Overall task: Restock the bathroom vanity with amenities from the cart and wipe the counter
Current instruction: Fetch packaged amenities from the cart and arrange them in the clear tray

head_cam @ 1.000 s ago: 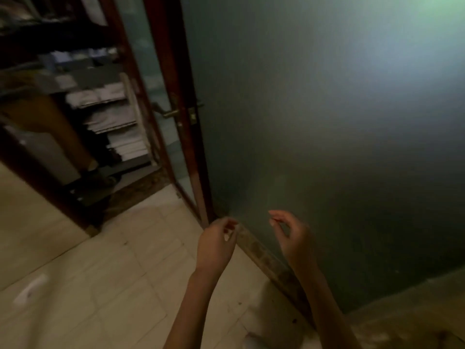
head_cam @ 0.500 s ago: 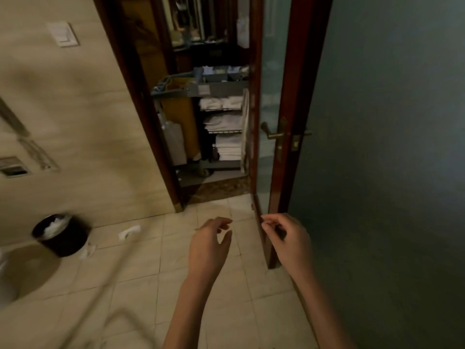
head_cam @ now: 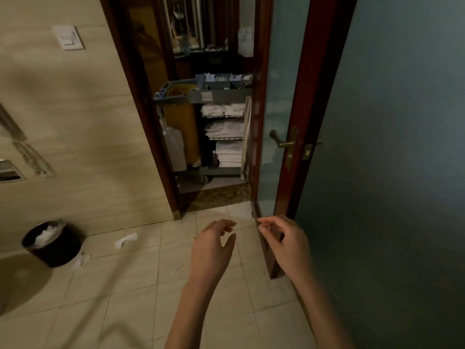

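A grey housekeeping cart [head_cam: 216, 95] stands just beyond the open doorway, straight ahead. Its top tray holds small amenity boxes, and white folded towels [head_cam: 226, 129] fill its wire shelves. A yellow bag hangs on its left side. My left hand [head_cam: 214, 248] floats over the tiled floor, fingers loosely curled, holding nothing. My right hand [head_cam: 284, 238] is beside it near the door's bottom edge, fingers loosely bent and empty. Both hands are well short of the cart. The vanity and counter are out of view.
The frosted-glass door [head_cam: 392, 147] with a red-brown frame and brass handle [head_cam: 284, 143] stands open on the right. A black waste bin [head_cam: 54, 244] with white paper sits at the left wall. Paper scraps [head_cam: 125, 240] lie on the floor tiles.
My view has swung left from the glass door to the doorway, bringing the cart and bin into sight. Both hands stay raised in front, empty.
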Tool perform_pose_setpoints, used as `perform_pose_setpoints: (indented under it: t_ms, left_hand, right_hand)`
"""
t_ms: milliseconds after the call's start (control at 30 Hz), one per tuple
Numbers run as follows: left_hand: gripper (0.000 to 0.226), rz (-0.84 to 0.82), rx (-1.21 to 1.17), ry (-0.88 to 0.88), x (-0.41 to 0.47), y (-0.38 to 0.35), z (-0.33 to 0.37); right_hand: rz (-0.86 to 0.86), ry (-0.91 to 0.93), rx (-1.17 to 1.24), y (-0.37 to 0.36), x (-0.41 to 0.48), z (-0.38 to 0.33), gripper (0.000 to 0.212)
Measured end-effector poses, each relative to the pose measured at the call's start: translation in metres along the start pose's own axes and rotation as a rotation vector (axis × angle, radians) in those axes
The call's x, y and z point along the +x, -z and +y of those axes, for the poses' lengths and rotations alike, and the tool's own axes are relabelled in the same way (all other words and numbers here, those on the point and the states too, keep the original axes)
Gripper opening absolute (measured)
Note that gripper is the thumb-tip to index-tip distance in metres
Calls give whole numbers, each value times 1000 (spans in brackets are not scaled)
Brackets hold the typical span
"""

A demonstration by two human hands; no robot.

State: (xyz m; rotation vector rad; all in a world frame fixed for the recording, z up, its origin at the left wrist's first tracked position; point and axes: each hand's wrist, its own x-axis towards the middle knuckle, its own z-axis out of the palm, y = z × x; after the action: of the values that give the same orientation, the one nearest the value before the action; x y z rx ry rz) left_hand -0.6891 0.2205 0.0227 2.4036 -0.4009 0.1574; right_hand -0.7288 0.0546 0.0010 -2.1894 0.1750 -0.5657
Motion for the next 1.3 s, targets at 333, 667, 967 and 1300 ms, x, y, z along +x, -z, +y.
perform_pose_setpoints:
  t_ms: [333,667,967,1300]
  left_hand:
    - [28,-63,-18,-30,17,18,-64]
    - [27,-81,-54,36,62,12,-119]
    - [29,-50,-1,85,181,-13,-138]
    - [20,33,3,77,349,-50,-135]
  right_hand:
    - [15,11,-8,-56,5,-15,16]
    - [-22,-44,-27,-105,49,-8,17]
    - [-27,-17,6,-139,179,30,16]
    - [3,-5,59,-155,341,74,14]
